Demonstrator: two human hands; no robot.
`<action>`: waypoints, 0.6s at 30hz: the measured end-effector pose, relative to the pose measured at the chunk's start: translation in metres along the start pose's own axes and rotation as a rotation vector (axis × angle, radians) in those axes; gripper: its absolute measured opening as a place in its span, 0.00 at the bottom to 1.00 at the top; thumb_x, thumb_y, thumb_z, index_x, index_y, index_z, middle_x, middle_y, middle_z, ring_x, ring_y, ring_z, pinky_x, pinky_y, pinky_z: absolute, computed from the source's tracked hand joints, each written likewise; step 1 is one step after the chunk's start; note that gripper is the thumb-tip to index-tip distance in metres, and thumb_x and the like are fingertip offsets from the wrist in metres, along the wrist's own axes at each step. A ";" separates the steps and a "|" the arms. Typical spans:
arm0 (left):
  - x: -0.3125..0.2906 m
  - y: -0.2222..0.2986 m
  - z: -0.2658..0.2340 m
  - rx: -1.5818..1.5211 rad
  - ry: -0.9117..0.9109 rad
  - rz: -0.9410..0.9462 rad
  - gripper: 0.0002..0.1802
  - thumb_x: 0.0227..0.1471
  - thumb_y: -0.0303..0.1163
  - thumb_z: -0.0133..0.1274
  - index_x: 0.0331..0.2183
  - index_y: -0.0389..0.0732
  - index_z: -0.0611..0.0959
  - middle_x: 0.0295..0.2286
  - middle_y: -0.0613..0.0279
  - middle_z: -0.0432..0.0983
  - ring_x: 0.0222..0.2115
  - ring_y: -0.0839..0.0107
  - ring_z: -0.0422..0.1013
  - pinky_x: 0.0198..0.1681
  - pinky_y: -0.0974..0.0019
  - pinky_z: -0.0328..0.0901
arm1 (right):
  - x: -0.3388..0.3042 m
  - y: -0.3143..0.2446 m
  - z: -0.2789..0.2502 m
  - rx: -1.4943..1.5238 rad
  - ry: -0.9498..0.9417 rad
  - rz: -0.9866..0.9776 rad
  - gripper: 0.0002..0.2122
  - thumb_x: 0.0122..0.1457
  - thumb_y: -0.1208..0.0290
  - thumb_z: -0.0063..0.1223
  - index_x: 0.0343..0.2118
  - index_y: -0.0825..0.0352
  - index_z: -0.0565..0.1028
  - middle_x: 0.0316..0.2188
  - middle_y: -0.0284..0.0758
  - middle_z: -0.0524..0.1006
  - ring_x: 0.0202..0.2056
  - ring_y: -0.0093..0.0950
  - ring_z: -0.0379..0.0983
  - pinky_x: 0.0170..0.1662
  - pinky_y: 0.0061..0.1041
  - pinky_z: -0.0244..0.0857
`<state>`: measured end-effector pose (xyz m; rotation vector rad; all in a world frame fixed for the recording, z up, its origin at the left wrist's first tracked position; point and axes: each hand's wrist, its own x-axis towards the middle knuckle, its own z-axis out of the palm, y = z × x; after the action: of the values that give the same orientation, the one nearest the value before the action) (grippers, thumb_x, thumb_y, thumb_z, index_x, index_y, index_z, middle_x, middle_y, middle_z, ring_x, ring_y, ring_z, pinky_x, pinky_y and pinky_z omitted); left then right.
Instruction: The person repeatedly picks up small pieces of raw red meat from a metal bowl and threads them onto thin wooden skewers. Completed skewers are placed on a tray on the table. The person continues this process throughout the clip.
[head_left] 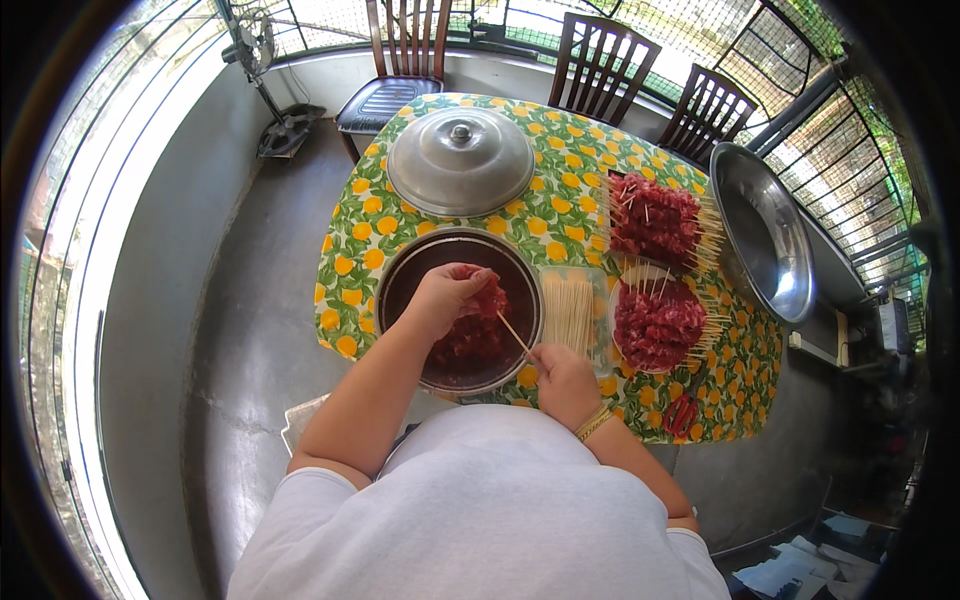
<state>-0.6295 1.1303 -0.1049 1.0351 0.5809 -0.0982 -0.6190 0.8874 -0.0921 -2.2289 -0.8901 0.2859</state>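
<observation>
Over a big round pot of raw red meat, my left hand pinches a piece of meat. My right hand grips the lower end of a bamboo skewer, whose upper end meets that piece. Whether the tip is inside the meat is hidden. To the right of the pot, a clear tray holds a stack of bare bamboo skewers. Beyond it lie two piles of skewered meat, the nearer pile on a white plate and the farther pile behind it.
A domed metal lid rests on the orange-patterned tablecloth behind the pot. A large metal basin leans at the table's right edge. Red-handled scissors lie near the front right. Chairs line the far side; a fan stands left.
</observation>
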 end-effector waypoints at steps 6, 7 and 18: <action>0.002 -0.003 -0.002 -0.055 0.027 -0.019 0.13 0.58 0.34 0.57 0.39 0.33 0.80 0.32 0.55 0.81 0.31 0.65 0.79 0.36 0.65 0.76 | 0.002 -0.007 0.000 0.194 -0.064 0.059 0.05 0.60 0.76 0.49 0.34 0.69 0.76 0.30 0.44 0.77 0.34 0.44 0.75 0.37 0.39 0.68; 0.002 -0.003 -0.002 -0.058 0.029 -0.026 0.13 0.58 0.34 0.57 0.39 0.33 0.80 0.32 0.55 0.81 0.32 0.65 0.79 0.37 0.65 0.76 | 0.003 -0.007 0.000 0.215 -0.079 0.076 0.05 0.61 0.76 0.49 0.34 0.70 0.76 0.28 0.43 0.77 0.32 0.41 0.75 0.36 0.37 0.69; 0.005 -0.011 -0.005 -0.153 -0.072 -0.089 0.13 0.59 0.35 0.56 0.38 0.34 0.78 0.32 0.54 0.80 0.34 0.63 0.79 0.39 0.61 0.75 | 0.006 0.005 0.007 1.233 -0.420 0.651 0.08 0.68 0.71 0.44 0.40 0.69 0.74 0.19 0.24 0.68 0.18 0.14 0.59 0.22 0.17 0.55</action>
<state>-0.6312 1.1296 -0.1176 0.8542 0.5601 -0.1667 -0.6149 0.8929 -0.1006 -1.1924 -0.0139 1.2433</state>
